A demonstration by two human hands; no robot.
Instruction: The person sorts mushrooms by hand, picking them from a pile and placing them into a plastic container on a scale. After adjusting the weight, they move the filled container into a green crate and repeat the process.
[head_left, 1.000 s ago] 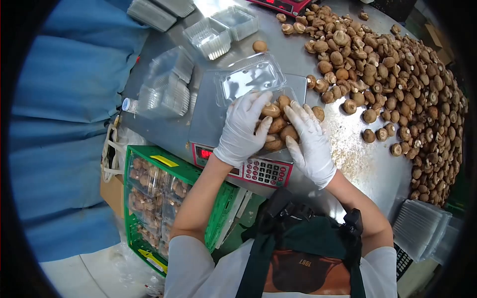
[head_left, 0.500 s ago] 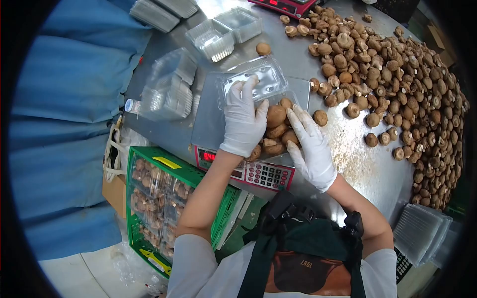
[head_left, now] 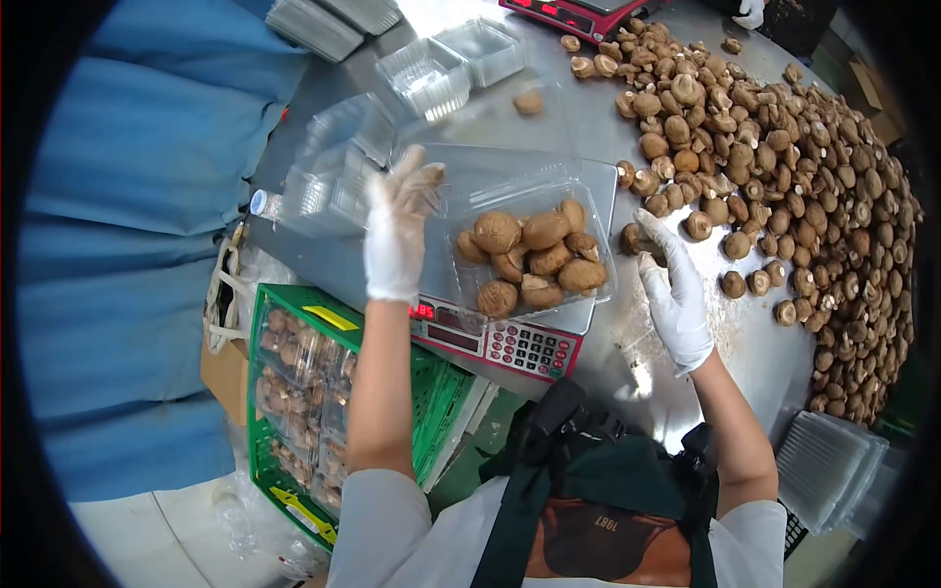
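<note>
A clear plastic clamshell box (head_left: 461, 257) holding several brown shiitake mushrooms (head_left: 545, 230) rests on the scale (head_left: 534, 345). Its transparent lid is tipped back on the far side, blurred and faint. My left hand (head_left: 400, 230), in a white glove, hovers left of the box with fingers stretched out, smeared by motion, and nothing in it. To the right of the scale, my gloved right hand (head_left: 678, 299) has its thumb and fingers around a single shiitake mushroom (head_left: 630, 238) on the metal table. The left wrist partly covers the red display.
A large heap of shiitake (head_left: 784, 196) spreads over the right side. Stacked clear boxes (head_left: 423, 78) stand at the back and left. A green crate (head_left: 263, 392) with filled packs is below left. Another red scale (head_left: 578, 18) and another person's gloved hand (head_left: 750, 14) are at the far edge.
My left hand has left the mushrooms and moved left. My right hand has moved right from the box to the loose mushroom. The lid has swung further back.
</note>
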